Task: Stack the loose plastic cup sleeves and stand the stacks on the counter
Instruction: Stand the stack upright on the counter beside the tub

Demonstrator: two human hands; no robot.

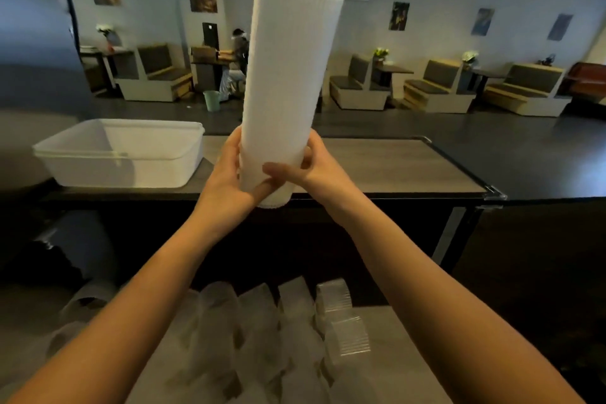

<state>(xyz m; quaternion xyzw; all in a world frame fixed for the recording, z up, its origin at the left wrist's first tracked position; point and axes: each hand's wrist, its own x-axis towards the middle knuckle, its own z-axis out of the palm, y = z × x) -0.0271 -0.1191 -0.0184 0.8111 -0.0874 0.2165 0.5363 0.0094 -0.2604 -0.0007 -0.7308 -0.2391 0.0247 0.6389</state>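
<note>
A tall white stack of plastic cups [288, 69] rises upright in the middle of the head view, leaning slightly right at its top. My left hand [229, 170] grips its lower end from the left and my right hand [305, 164] grips it from the right, thumb across the front. The stack's base hangs at the near edge of the grey wood-grain counter [393, 167]; whether it touches the counter I cannot tell. Below my arms lie several loose clear cup sleeves [282, 331] side by side on a lower surface.
A translucent white plastic tub [121, 154] stands on the counter's left end. The counter's right corner has a metal-edged rim [492, 193]. Beyond it are dining booths, tables and a seated person [237, 59] far back. More cup stacks lie at the lower left [82, 302].
</note>
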